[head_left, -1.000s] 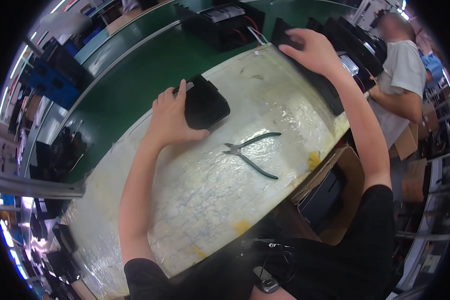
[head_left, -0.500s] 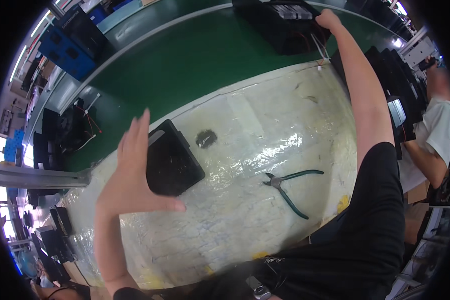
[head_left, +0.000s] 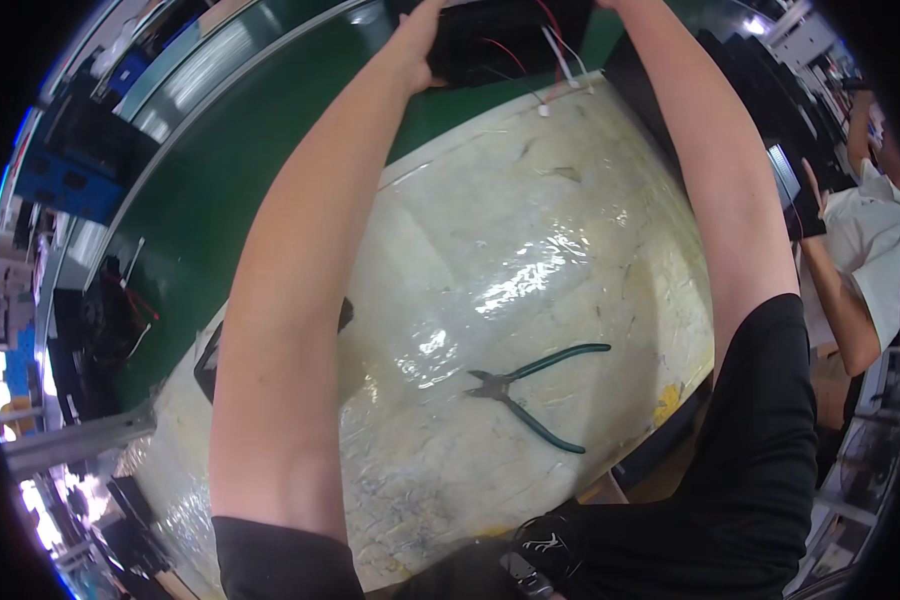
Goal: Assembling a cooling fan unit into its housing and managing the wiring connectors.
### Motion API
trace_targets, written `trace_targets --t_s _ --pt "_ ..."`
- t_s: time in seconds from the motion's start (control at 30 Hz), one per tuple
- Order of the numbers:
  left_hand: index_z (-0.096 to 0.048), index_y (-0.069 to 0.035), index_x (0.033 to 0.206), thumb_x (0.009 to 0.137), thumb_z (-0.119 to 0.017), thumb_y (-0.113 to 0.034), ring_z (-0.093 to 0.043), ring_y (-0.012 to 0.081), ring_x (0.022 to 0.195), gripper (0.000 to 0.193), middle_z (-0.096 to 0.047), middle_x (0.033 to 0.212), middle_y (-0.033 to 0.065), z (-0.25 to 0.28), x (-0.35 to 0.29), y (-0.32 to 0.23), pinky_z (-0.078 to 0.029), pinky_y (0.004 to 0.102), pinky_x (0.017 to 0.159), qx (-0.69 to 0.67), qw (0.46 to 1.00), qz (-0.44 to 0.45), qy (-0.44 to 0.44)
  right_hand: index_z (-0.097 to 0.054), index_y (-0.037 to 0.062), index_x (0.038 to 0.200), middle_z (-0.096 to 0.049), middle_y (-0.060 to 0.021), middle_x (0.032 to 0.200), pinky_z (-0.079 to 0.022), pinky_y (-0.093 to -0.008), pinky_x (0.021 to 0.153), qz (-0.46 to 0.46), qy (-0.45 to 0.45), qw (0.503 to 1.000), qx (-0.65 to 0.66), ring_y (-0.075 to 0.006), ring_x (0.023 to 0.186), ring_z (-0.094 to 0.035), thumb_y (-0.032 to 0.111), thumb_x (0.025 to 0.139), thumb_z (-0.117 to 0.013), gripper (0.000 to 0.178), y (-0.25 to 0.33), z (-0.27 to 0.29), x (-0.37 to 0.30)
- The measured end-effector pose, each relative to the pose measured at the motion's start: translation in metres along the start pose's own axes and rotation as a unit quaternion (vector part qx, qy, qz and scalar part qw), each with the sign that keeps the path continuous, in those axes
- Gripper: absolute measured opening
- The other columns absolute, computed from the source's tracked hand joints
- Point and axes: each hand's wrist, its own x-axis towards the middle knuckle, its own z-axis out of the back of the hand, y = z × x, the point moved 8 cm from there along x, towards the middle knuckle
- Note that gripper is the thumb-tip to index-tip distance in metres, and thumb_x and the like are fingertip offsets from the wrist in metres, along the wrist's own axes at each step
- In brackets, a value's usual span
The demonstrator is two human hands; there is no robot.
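At the top edge of the view is a black box (head_left: 500, 48) with red and white wires hanging from its near side; its upper part is cut off by the frame. My left hand (head_left: 417, 45) grips the box's left end, its fingers partly hidden. At the right end is my right hand (head_left: 615, 4), mostly cut off, with only a little of its fingers showing against the box. A pair of diagonal cutters (head_left: 492, 386) with green handles lies spread apart on the plastic-covered pale mat (head_left: 450, 250). Beneath my left forearm lies a black tray-like part (head_left: 207, 368), mostly hidden.
White wire connectors (head_left: 543, 110) rest by the mat's far edge. A green work surface (head_left: 195, 200) stretches behind the mat. Black parts with red wires (head_left: 115, 310) sit at the left, and a blue box (head_left: 65, 185) beyond. A co-worker's arm (head_left: 840, 300) is at the right.
My left hand has moved from above the black tray-like part, where it was open, up to the black box's left end. The view has shifted, bringing the box nearer the top edge.
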Motion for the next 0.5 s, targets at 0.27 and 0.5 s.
trace_targets --t_s 0.27,0.5 --pt "-0.052 -0.004 0.119 0.072 -0.063 -0.030 -0.049 0.0367 0.123 0.055 -0.055 0.129 0.0177 0.003 -0.072 -0.025 -0.031 0.0562 0.106 -0.110 0.987 0.018 -0.114 -0.069 -0.0060 0.077 -0.066 -0.0198 0.080 -0.046 -0.0432 0.054 0.064 -0.012 0.995 -0.078 -0.0299 0.066 -0.060 0.006 0.060 -0.067 0.021 0.096 0.020 -0.085" --pt "-0.057 -0.008 0.100 0.067 -0.061 -0.024 -0.055 0.0303 0.101 0.037 -0.060 0.108 0.0085 -0.051 -0.204 0.006 -0.035 0.0532 0.097 -0.040 0.984 0.097 -0.141 -0.067 -0.0079 0.081 -0.065 -0.0170 0.072 -0.047 -0.0419 0.058 0.112 0.089 0.985 -0.095 -0.0286 0.067 -0.062 0.008 0.067 -0.059 0.022 0.078 0.036 -0.261"
